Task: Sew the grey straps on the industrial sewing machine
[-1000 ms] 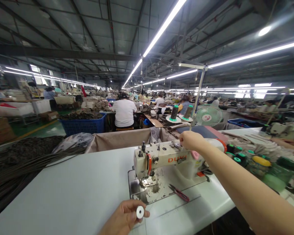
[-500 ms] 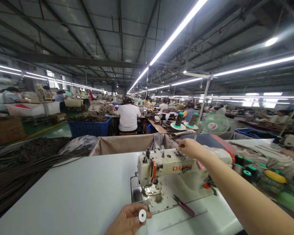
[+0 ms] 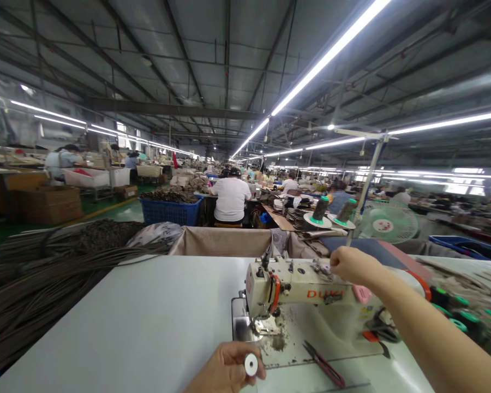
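Note:
A cream sewing machine (image 3: pixel 306 292) stands on the white table (image 3: pixel 147 322). My left hand (image 3: pixel 229 371), at the bottom edge, pinches a small white bobbin (image 3: pixel 251 364) between thumb and fingers, in front of the machine's needle plate. My right hand (image 3: pixel 349 265) reaches over the top of the machine with its fingers closed near the small metal parts there; what they hold, if anything, is hidden. Two dark thread cones (image 3: pixel 331 210) on green bases stand on a stand behind the machine.
Red-handled snips (image 3: pixel 325 368) lie on the machine bed. A heap of dark straps (image 3: pixel 45 273) covers the table's left. Green-topped spools (image 3: pixel 454 314) sit at the right. A fan (image 3: pixel 387 224), a blue crate (image 3: pixel 169 210) and seated workers are beyond.
The view has swung left and up, so the machine sits further right and lower in frame. My hands keep their places: right on the machine's top, left holding the bobbin.

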Demonstrator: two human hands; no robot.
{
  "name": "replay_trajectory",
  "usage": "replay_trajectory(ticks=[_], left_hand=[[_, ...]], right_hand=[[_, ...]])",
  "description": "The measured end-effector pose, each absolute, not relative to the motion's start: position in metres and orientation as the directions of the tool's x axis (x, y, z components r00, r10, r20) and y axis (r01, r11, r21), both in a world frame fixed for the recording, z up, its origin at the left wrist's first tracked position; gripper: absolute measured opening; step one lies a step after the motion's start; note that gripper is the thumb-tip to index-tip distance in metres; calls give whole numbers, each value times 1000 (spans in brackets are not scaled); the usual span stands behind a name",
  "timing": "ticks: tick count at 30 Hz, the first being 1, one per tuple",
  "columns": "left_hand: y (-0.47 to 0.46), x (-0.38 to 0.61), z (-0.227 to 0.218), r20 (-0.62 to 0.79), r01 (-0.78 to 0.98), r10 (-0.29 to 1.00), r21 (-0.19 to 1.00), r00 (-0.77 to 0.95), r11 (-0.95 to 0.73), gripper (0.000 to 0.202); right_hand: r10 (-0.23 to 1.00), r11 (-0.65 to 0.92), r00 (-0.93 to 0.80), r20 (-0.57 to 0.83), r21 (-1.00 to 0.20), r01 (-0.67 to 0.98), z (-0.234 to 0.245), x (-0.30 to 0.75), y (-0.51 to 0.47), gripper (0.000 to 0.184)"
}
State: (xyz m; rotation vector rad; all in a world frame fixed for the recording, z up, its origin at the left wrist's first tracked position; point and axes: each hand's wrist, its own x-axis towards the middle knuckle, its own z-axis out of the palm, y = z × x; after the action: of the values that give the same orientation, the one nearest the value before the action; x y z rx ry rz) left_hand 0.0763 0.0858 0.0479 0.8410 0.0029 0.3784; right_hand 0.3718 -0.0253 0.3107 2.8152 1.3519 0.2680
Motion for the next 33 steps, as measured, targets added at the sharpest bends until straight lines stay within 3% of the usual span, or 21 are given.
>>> replay_trajectory(ticks=[3,7,11,13,17,20,23,27,30,33], left_hand=[[85,75,53,185,-354,338,754,923,554,55],[84,74,56,197,-421,429,739,882,526,54],[82,75,57,185,-367,356,744,916,558,55],[82,77,59,167,-346,345,752,924,562,55],[84,78,60,111,-403,480,719,870,565,51],[86,77,54,150,-427,481,725,864,540,53],[86,79,45,202,-395,393,765,897,508,52],[86,82,36,170,-312,302,792,938,525,51],[88,79,33,131,-233,230,831,964,505,56],[91,75,32,105,-194,201,847,974,496,56]], right_hand=[[811,-578,565,154,65,813,309,370,-23,18],[749,-656,633,198,80,751,308,368,-24,23],[790,-608,595,146,64,792,309,368,-26,18],[803,-582,567,186,37,812,307,368,-23,18],[726,-657,628,280,13,754,303,375,-22,18],[728,-658,626,280,28,752,303,387,-32,19],[801,-588,564,199,88,804,303,404,-44,23],[830,-558,558,27,69,827,297,413,-49,21],[826,-563,535,178,206,800,288,396,-39,25],[860,-493,371,350,383,781,284,376,-28,31]])
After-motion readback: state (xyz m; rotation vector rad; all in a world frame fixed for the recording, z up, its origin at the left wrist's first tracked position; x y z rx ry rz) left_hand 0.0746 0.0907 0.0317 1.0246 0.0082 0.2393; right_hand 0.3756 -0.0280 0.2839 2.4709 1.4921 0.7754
